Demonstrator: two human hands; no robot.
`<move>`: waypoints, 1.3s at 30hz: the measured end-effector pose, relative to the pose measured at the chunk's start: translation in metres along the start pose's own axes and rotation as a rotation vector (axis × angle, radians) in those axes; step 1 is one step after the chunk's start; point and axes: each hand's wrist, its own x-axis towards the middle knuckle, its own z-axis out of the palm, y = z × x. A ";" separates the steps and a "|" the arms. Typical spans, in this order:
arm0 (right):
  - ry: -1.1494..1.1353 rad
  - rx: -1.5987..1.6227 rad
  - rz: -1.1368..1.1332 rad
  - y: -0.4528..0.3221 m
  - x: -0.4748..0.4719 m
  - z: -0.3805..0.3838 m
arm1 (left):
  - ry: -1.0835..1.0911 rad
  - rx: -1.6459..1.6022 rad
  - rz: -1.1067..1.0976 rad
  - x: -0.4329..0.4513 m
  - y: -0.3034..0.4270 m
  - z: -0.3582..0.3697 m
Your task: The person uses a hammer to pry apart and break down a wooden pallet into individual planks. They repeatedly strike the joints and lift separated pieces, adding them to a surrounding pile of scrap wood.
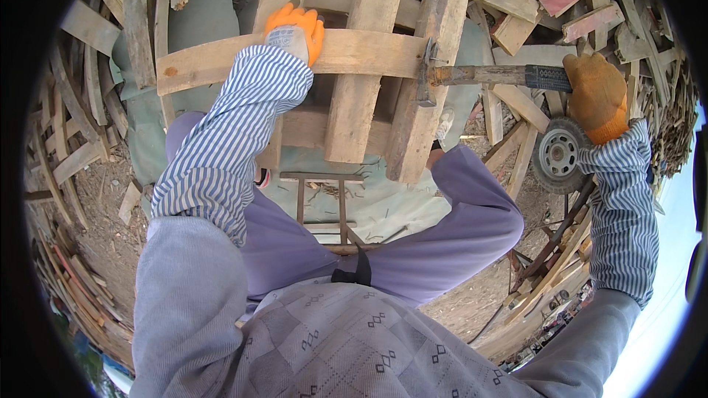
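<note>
My left hand [296,33], in an orange-coated work glove, grips the upper edge of a wooden crosspiece [365,55] lying over several wooden slats. My right hand [596,97], in a worn orange glove, holds a claw hammer [428,74] by the black-wrapped end of its wooden handle. The hammer's head is over the crosspiece's right end, above the right slat [409,138]. A thin nail [441,61] shows beside the head; whether the two touch, I cannot tell. The middle slat [354,121] runs beneath the crosspiece.
Loose boards [83,116] are heaped at the left, and more scrap wood [586,11] at the upper right. A small wheel [558,153] stands below my right hand. Green sheeting [310,204] and a metal frame [343,204] lie between my legs.
</note>
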 end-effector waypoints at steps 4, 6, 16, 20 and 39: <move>-0.077 0.090 0.055 -0.010 -0.016 0.005 | 0.032 0.029 -0.017 -0.006 -0.011 0.008; -0.110 0.173 0.117 -0.002 -0.031 0.057 | 0.065 0.014 -0.009 -0.008 -0.011 0.012; -0.502 1.012 0.503 -0.133 -0.044 0.306 | 0.088 -0.016 -0.012 -0.011 -0.006 0.003; -0.621 1.232 0.463 -0.187 0.007 0.349 | 0.058 -0.023 -0.012 -0.010 0.005 -0.011; -0.604 2.022 0.755 -0.221 -0.135 0.094 | -0.012 -0.145 -0.047 -0.008 0.003 0.002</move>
